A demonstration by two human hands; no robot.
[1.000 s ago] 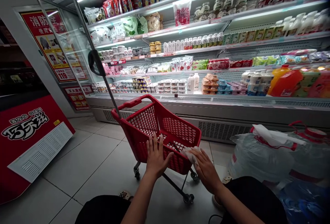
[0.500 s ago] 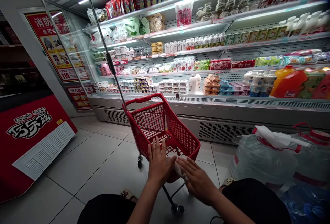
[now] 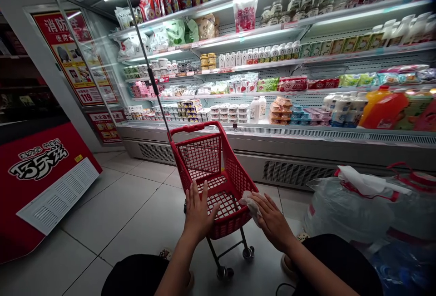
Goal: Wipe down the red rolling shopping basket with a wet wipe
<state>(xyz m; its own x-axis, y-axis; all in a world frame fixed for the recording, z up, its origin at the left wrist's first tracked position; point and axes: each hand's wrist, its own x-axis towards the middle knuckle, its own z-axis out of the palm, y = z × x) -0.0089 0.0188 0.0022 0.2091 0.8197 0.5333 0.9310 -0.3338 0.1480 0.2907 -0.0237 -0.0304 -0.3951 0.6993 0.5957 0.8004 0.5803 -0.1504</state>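
Observation:
A small red plastic shopping cart [image 3: 235,169] with mesh sides stands in front of me, its basket showing only mesh. My left hand [image 3: 199,214] lies over the cart's near left rim, fingers stretched and thumb apart, holding nothing. Under the fingers of my right hand [image 3: 274,223] is a crumpled white tissue [image 3: 251,206], pressed at the near right corner of the rim. The palm side of that hand is hidden. A thin dark pole [image 3: 151,76] rises from the cart's far left side.
A lit refrigerated shelf [image 3: 306,139] with many packages runs behind the cart. To the right sit large clear water jugs [image 3: 354,209] with red handles. A red freezer [image 3: 44,191] stands on the left. My knees flank the tiled floor [image 3: 136,223].
My right hand has slid right along the rim with the tissue, away from my left hand. My left hand has shifted slightly left. The cart has turned a little, showing its near wheels.

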